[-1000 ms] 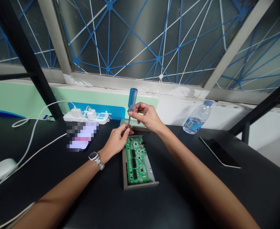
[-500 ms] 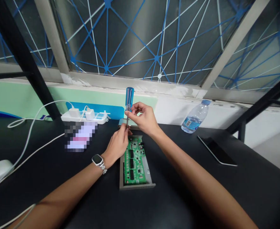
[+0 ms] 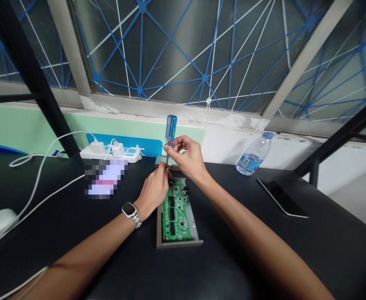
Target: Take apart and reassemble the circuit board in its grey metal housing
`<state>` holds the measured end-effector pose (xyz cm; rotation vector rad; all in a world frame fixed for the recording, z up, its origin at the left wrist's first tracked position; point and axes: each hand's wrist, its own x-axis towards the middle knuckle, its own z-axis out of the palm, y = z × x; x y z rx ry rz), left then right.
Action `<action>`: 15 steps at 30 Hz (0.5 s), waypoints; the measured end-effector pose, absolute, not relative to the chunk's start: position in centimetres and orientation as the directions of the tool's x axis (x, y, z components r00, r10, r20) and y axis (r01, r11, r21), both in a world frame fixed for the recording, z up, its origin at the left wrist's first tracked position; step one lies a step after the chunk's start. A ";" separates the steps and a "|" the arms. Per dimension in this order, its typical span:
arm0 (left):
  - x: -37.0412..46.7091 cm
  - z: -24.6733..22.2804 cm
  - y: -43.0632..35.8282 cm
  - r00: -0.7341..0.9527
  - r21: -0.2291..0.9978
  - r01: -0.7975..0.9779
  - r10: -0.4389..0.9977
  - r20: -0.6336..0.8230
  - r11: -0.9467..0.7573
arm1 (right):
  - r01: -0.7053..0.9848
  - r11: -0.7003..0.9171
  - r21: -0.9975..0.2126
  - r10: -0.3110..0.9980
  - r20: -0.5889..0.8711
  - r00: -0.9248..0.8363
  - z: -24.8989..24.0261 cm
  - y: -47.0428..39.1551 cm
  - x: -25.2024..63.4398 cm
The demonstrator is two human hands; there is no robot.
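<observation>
A screwdriver [image 3: 170, 127] with a clear blue handle stands nearly upright at the far end of a green circuit board [image 3: 178, 212]. My right hand [image 3: 189, 156] pinches it near the bottom of the handle, the thumb on the near side. Lower down, my left hand [image 3: 154, 187] is closed around the shaft close to its tip. The tip itself is hidden behind the left fingers. The board sits in a grey metal frame [image 3: 179, 244] lying lengthwise on the black table. Part of the board's far left edge is covered by my left hand.
Behind the hands lies a flat, pale-topped part [image 3: 160, 159], partly hidden. A power strip [image 3: 133, 155] with plugs and white cables, and a blurred-out phone-like item [image 3: 108, 179], are to the left. A water bottle [image 3: 254, 156] and a dark phone [image 3: 281, 198] are to the right.
The screwdriver's handle has shifted slightly to the right, and the right fingers have moved a little with it. My left hand keeps nearly the same place; the board has not moved.
</observation>
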<state>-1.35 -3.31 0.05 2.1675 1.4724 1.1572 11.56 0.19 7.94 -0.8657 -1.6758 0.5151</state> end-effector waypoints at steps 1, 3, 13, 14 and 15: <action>-1.3 0.0 -3.3 0.163 0.612 0.654 0.874 0.458 -0.444 | 0.274 0.636 -0.721 0.765 0.635 -0.105 7.9 0.2 11.6; -1.3 0.0 -3.3 0.163 0.607 0.660 0.874 0.458 -0.442 | 0.275 0.637 -0.720 0.765 0.636 -0.105 7.9 0.1 11.6; -1.6 0.7 -3.4 0.182 0.602 0.662 0.875 0.448 -0.446 | 0.263 0.632 -0.729 0.774 0.613 -0.162 8.4 0.6 12.2; -1.6 0.8 -3.5 0.185 0.599 0.666 0.876 0.445 -0.445 | 0.252 0.631 -0.734 0.775 0.603 -0.187 8.5 0.6 12.4; -1.6 0.8 -3.5 0.187 0.596 0.669 0.877 0.442 -0.443 | 0.241 0.630 -0.738 0.776 0.596 -0.206 8.7 0.7 12.6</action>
